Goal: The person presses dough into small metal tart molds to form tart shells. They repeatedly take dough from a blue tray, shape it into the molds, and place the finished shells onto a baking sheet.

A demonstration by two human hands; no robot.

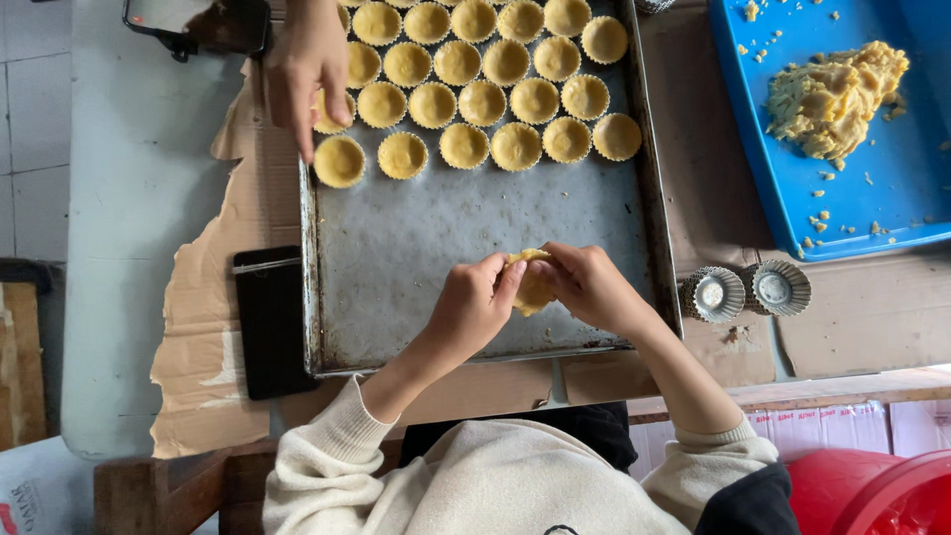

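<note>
two hands meet over the bare lower part of the baking tray (446,238), head view only. left hand (466,307) and right hand (594,287) both pinch one dough shell (532,287) between them; thumbs and fingertips are curled round its rim, so both are closed on it, pressing dough into what looks like a small tin, tho the tin itself is hidden. the shell sits right betw. the two sets of fingertips, touching both, held just above the tray.

progress, judging by the layout: approx. four rows of filled shells (485,99) fill the far end of the tray, well beyond the fingers; the near half is bare metal, so roughly half left. a dough pile (832,94) lies on the blue tray (892,198) far right of the right hand's fingers, and two empty fluted tins (743,290) stand just right of them.

another person's hand (307,64) reaches in at the far left, fingertips at a shell in the nearest row. a dark phone (272,322) lies left of the left hand, off the tray.
</note>
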